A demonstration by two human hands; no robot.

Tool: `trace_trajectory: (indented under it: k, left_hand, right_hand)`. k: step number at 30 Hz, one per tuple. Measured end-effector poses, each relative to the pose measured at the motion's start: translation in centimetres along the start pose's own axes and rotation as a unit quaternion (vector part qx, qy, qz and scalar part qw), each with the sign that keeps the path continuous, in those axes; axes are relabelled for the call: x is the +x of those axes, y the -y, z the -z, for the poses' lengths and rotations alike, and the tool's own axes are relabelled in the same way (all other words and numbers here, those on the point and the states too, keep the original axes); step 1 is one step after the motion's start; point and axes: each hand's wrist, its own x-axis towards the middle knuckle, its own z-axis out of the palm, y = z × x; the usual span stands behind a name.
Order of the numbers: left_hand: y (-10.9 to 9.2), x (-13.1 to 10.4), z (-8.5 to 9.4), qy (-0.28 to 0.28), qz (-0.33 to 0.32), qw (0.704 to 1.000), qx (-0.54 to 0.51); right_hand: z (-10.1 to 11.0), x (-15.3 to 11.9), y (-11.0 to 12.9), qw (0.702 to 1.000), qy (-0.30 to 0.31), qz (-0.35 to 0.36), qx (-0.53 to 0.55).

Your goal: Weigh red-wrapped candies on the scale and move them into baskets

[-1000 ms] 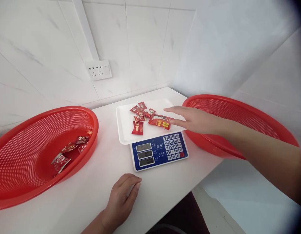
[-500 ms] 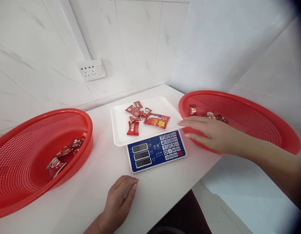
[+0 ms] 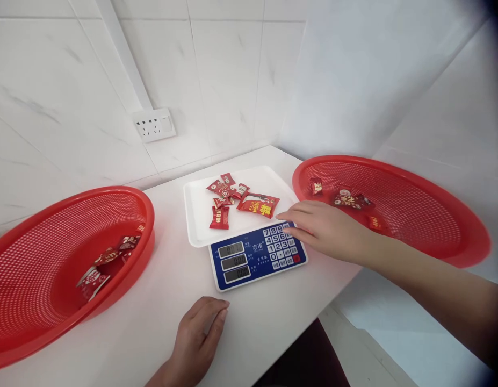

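My right hand (image 3: pixel 319 228) hovers over the right edge of the scale's white tray (image 3: pixel 200 228) and its keypad. Its fingers are stretched out and hold nothing. Closest to its fingertips is a large red snack packet (image 3: pixel 259 205) with yellow lettering. Several smaller red wrapped sweets (image 3: pixel 219 217) lie to the left of that packet on the tray. Below the tray, the scale's blue panel (image 3: pixel 257 255) shows three small displays. On the table in front of the scale rests my left hand (image 3: pixel 200 333), fingers curled and thumb against them, with nothing visible inside.
A red mesh basket (image 3: pixel 144 215) with several wrapped snacks stands on the left. Another red basket (image 3: pixel 430 185), at the right, also holds several packets. Behind the white table (image 3: pixel 168 290) is a tiled wall with a power socket (image 3: pixel 154 124).
My right hand has moved left, from beside the right basket to over the tray's edge and keypad. My left hand stays in place. The view has tilted slightly upward.
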Motion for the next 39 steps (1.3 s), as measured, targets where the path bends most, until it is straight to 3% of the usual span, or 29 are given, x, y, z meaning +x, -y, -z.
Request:
trace_trajectory:
  k: [5, 10, 20, 25, 30, 34, 39]
  left_hand:
    - [0.0, -0.1, 0.1, 0.003, -0.002, 1.0, -0.004]
    - [0.0, -0.2, 0.1, 0.004, 0.0, 1.0, -0.009]
    - [0.6, -0.4, 0.0, 0.0, -0.016, 0.999, -0.033]
    - [0.8, -0.5, -0.2, -0.004, -0.02, 0.999, -0.042]
    - [1.1, -0.9, -0.6, -0.015, -0.007, 0.999, -0.052]
    - [1.1, -1.1, -0.8, -0.03, 0.002, 0.998, -0.058]
    - [1.2, -1.2, -1.0, -0.03, -0.002, 0.997, -0.071]
  right_hand:
    - [-0.6, 2.9, 0.7, 1.0, -0.01, -0.021, -0.017]
    - [-1.4, 5.5, 0.3, 0.994, 0.059, -0.091, 0.008]
    - [-0.1, 5.4, -1.6, 0.984, 0.122, -0.12, 0.039]
    - [-0.6, 6.3, 1.0, 0.995, 0.077, -0.014, 0.055]
    - [-2.6, 7.9, 5.4, 0.984, 0.107, 0.128, 0.059]
    - [-3.5, 8.4, 5.6, 0.984, 0.111, 0.127, 0.062]
    - [-3.2, 7.3, 4.8, 0.99, 0.06, 0.097, 0.085]
